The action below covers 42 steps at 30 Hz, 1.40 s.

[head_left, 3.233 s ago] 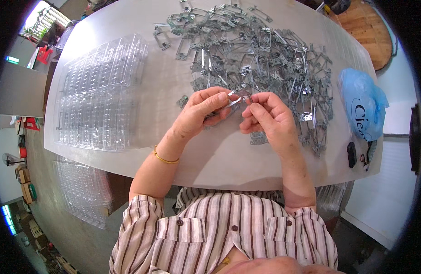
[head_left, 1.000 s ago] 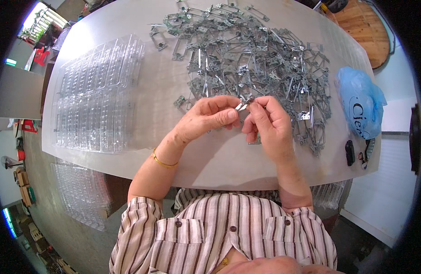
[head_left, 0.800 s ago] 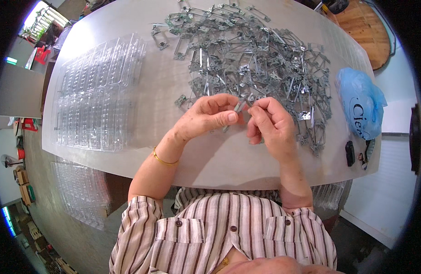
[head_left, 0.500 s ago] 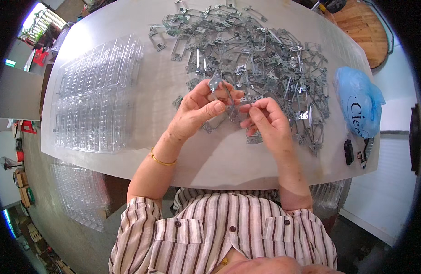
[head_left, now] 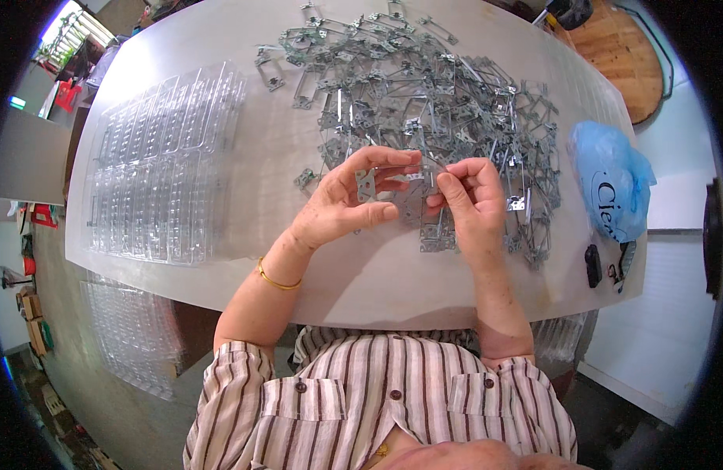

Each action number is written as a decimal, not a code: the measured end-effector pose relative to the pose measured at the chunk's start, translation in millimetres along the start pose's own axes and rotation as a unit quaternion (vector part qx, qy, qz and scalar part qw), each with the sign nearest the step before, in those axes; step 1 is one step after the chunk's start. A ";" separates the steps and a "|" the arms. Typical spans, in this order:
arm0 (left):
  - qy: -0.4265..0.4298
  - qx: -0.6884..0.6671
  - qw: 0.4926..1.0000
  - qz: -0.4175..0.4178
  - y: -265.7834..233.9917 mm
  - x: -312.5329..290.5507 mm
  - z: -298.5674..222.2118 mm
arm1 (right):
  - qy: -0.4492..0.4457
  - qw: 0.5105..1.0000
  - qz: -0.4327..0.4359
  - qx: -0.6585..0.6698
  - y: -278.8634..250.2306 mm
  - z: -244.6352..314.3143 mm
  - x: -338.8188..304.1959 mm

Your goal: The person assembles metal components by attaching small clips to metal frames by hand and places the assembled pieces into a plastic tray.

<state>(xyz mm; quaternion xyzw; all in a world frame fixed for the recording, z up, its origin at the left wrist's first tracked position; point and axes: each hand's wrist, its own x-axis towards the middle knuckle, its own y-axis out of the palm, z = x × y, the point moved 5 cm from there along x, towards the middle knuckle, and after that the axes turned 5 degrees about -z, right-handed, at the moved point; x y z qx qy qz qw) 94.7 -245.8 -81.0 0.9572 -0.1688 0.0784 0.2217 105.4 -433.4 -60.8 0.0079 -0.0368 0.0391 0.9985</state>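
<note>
A small silvery metal bracket [head_left: 366, 185] with a holed end plate and thin side rods lies within the curl of my left hand [head_left: 342, 192], whose thumb stands apart from the fingers. At the bracket's other end my right hand [head_left: 477, 200] pinches thin metal between thumb and fingertips. The exact join between the pieces there is hidden by the fingers. Just beyond both hands spreads a large heap of similar metal brackets [head_left: 455, 110], some of them lying right under the fingertips.
Stacked clear plastic trays [head_left: 154, 168] cover the left of the pale table [head_left: 298, 286]. On the right are a blue plastic bag [head_left: 612, 180] and a small black object [head_left: 592, 266]. More clear trays [head_left: 134, 337] sit below the table's left edge. A round wooden top [head_left: 616, 59] stands at the far right.
The bracket has tipped from pointing upward to lying across between my hands. My left fingers and thumb have spread apart; my right hand has risen slightly and pinches further up.
</note>
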 end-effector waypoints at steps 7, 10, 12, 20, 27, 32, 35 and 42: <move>-0.121 -0.068 0.990 -0.012 -6.8 -4.3 9.2 | -0.132 0.989 0.020 -0.065 -3.0 6.6 -3.3; -0.168 -0.075 0.983 0.005 -5.5 -6.4 13.4 | -0.148 0.985 0.043 -0.072 -1.1 6.4 -4.8; -0.192 -0.084 0.978 0.021 -2.2 -7.7 15.4 | -0.176 0.979 0.072 -0.080 1.5 5.7 -5.7; -0.188 -0.094 0.977 0.029 0.2 -7.2 13.9 | -0.186 0.974 -0.027 -0.128 -10.3 7.8 -6.6; -0.183 -0.078 0.980 -0.022 -1.7 -8.6 11.7 | -0.115 0.976 0.001 -0.184 4.1 20.1 -19.0; -0.184 -0.070 0.980 -0.013 -4.4 -8.2 14.2 | -0.108 0.980 0.003 -0.164 6.8 17.6 -17.7; -0.183 -0.056 0.981 -0.007 -3.4 -7.2 14.1 | -0.107 0.978 -0.001 -0.179 5.7 17.7 -17.5; -0.178 -0.029 0.984 -0.005 -4.3 -6.2 12.4 | -0.109 0.974 0.000 -0.201 6.0 19.4 -17.9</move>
